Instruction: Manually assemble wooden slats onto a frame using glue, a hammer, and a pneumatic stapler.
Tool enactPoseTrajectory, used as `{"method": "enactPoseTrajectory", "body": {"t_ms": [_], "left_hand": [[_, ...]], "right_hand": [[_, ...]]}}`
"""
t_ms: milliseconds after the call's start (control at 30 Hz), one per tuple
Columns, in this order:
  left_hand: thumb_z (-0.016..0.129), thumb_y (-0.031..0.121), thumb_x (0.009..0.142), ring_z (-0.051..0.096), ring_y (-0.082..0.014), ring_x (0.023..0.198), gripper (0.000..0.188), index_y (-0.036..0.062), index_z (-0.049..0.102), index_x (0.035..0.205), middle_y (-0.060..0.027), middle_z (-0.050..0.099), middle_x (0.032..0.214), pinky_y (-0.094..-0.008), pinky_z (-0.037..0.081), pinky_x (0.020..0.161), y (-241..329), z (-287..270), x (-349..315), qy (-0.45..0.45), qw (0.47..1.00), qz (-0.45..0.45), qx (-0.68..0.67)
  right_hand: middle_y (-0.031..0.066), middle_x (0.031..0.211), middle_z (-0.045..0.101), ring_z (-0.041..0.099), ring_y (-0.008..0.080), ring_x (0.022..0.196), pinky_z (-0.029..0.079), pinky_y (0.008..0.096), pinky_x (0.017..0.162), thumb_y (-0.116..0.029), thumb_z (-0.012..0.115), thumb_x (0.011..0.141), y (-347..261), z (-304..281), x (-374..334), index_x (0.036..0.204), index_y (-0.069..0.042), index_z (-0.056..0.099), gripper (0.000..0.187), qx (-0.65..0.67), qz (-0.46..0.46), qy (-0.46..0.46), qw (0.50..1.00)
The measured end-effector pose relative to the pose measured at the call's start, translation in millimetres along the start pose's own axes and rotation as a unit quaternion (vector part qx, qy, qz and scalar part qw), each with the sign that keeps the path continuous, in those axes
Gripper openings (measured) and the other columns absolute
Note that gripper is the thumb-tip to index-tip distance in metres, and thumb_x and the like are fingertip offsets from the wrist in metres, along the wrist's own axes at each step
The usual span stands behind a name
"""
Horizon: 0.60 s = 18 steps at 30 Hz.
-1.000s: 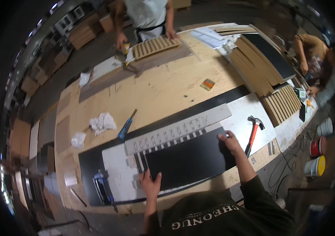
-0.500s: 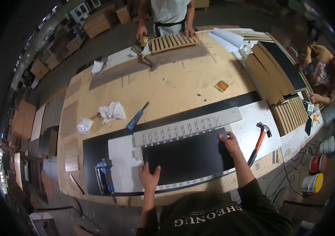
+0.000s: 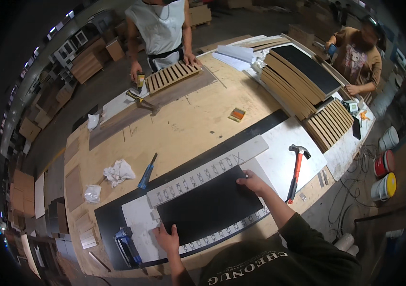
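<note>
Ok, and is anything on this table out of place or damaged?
The crumpled white wad on the left of the table looks untidy, and the board stack on the right is staggered, edges not flush. The black panel shows no visible damage.

the black panel [image 3: 210, 204] looks smooth and matt — the tabletop [image 3: 165, 143], bare pale wood.

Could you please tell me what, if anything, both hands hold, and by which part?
A black panel, by its short ends: the left hand at the left end, the right hand near the far right corner.
</note>
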<state>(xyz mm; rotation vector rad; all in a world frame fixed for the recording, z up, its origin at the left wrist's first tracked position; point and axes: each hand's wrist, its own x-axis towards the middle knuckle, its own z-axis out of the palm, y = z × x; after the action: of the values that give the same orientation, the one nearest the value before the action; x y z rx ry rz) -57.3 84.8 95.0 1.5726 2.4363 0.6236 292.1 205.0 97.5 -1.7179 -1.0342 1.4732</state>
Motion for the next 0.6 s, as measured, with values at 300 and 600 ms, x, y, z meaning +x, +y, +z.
{"method": "enactPoseTrajectory", "body": {"t_ms": [300,600], "left_hand": [[0.063,0.025,0.079,0.049,-0.0356,0.1,0.044,-0.0019,0.054,0.113,-0.0191,0.051,0.106,-0.0413,0.041,0.085,-4,-2,-4,0.008,0.999,0.029,0.018],[0.063,0.02,0.081,0.052,-0.028,0.079,0.036,0.0007,0.057,0.11,-0.0147,0.053,0.093,-0.035,0.043,0.068,-25,10,-1,0.044,0.998,0.054,-0.007]], "right_hand": [[0.0173,0.1,0.06,0.058,0.0273,0.093,0.043,0.0342,0.084,-0.022,0.07,0.072,2,-4,1,0.111,0.001,0.052,0.049,-0.017,-0.011,-0.008,1.0],[0.021,0.108,0.058,0.056,0.0312,0.1,0.042,0.0354,0.087,-0.024,0.069,0.072,-6,-4,-4,0.116,0.001,0.05,0.054,-0.072,-0.02,0.004,0.997]]}}
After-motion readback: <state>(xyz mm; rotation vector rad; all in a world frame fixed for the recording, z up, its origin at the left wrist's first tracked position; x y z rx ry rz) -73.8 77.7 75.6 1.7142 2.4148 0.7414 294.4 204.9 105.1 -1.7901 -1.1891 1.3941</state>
